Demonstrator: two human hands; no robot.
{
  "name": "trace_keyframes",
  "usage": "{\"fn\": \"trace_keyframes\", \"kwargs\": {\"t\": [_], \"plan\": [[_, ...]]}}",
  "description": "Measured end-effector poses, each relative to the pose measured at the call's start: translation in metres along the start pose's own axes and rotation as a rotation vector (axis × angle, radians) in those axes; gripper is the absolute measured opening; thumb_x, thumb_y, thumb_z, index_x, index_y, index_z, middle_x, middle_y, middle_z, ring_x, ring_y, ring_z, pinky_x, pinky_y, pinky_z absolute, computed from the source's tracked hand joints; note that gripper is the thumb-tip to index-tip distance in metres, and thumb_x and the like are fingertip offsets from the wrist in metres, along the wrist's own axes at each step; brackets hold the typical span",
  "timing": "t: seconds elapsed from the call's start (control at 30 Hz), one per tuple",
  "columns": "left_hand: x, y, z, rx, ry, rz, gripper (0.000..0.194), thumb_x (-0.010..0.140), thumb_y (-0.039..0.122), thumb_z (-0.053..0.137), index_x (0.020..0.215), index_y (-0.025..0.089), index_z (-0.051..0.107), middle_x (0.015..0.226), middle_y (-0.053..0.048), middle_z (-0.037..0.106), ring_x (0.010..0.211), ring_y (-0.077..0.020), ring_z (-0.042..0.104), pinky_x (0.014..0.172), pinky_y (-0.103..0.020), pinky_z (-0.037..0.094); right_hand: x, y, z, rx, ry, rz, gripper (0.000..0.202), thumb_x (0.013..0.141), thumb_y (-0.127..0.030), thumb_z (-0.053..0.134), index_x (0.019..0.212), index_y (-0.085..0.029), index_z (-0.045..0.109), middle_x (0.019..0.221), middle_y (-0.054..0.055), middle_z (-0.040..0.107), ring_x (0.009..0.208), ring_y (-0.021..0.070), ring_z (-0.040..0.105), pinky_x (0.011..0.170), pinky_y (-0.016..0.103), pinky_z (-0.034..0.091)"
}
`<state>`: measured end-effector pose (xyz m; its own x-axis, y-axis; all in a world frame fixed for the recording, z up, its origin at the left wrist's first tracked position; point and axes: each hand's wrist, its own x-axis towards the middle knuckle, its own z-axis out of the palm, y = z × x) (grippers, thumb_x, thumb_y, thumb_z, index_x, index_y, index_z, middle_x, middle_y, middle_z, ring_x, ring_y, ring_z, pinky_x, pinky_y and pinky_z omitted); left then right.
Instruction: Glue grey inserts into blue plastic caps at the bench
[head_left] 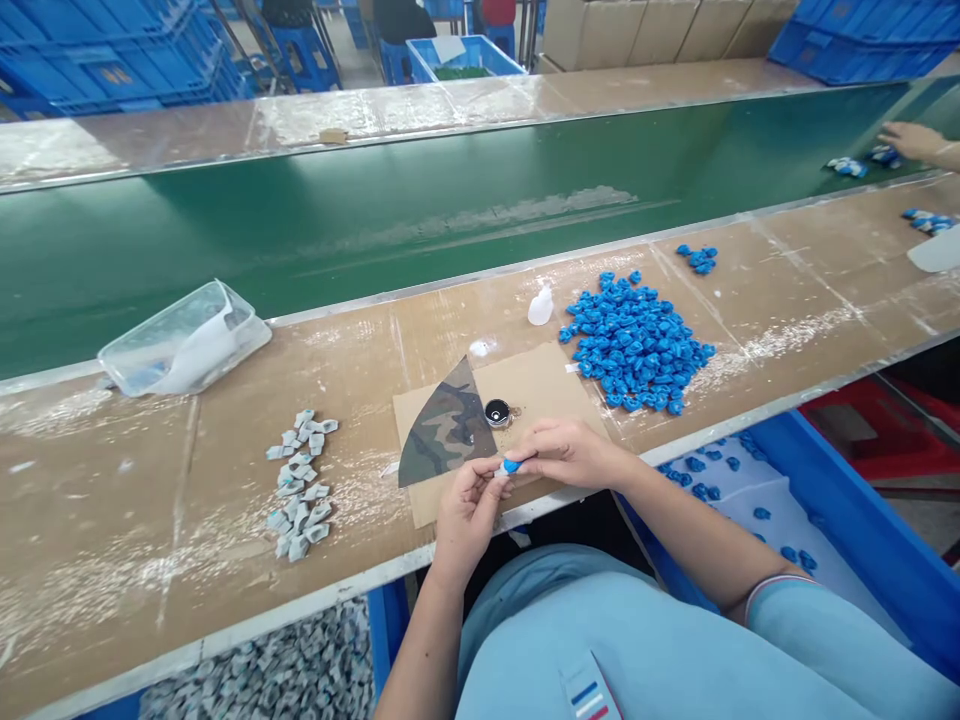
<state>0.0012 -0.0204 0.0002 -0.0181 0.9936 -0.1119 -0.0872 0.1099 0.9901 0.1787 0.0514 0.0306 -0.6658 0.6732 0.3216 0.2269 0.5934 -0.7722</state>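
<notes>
My left hand (471, 505) pinches a small grey-white piece (501, 472) over the table's front edge. Meeting it from the right, my right hand (566, 455) holds a small blue piece (511, 466) against the grey one. Just beyond the hands, a small round black container (496, 412) sits on a cardboard sheet (532, 385), beside a camouflage-patterned fan-shaped piece (446, 425). A heap of blue pieces (637, 340) lies to the right, and loose grey pieces (301, 490) lie to the left.
A clear plastic tray (187, 340) stands at the left by the green belt (337, 220). A small white bottle (540, 306) is behind the cardboard. Blue bins (862, 530) flank my lap. Another person's hand (911, 140) reaches over the belt at far right.
</notes>
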Motion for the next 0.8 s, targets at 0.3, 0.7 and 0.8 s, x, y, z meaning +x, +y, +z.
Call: {"fn": "trace_keyframes", "kwargs": {"t": [0.3, 0.7, 0.8], "plan": [[0.003, 0.005, -0.001, -0.023, -0.033, -0.059, 0.024, 0.078, 0.039, 0.065, 0.087, 0.016, 0.064, 0.067, -0.002, 0.066, 0.06, -0.0123, 0.062, 0.061, -0.026, 0.053, -0.007, 0.007, 0.014, 0.119, 0.105, 0.068, 0.019, 0.085, -0.032, 0.064, 0.095, -0.02, 0.075, 0.079, 0.006, 0.073, 0.071, 0.0128, 0.068, 0.065, 0.022, 0.056], [0.028, 0.031, -0.012, 0.08, 0.093, -0.068, 0.028, 0.074, 0.04, 0.066, 0.087, 0.016, 0.062, 0.069, -0.002, 0.066, 0.061, -0.0123, 0.062, 0.061, -0.026, 0.053, -0.013, 0.005, 0.015, 0.07, 0.27, 0.135, 0.028, 0.086, -0.031, 0.062, 0.111, -0.021, 0.069, 0.091, 0.006, 0.071, 0.067, 0.0111, 0.064, 0.066, 0.024, 0.055], [0.066, 0.046, -0.031, 0.182, 0.264, -0.065, 0.029, 0.069, 0.039, 0.069, 0.085, 0.016, 0.06, 0.068, -0.001, 0.065, 0.059, -0.0128, 0.062, 0.056, -0.025, 0.051, -0.019, 0.011, 0.002, -0.049, 0.383, 0.196, 0.022, 0.087, -0.025, 0.059, 0.104, -0.019, 0.07, 0.085, 0.006, 0.071, 0.063, 0.0107, 0.062, 0.06, 0.022, 0.053]]}}
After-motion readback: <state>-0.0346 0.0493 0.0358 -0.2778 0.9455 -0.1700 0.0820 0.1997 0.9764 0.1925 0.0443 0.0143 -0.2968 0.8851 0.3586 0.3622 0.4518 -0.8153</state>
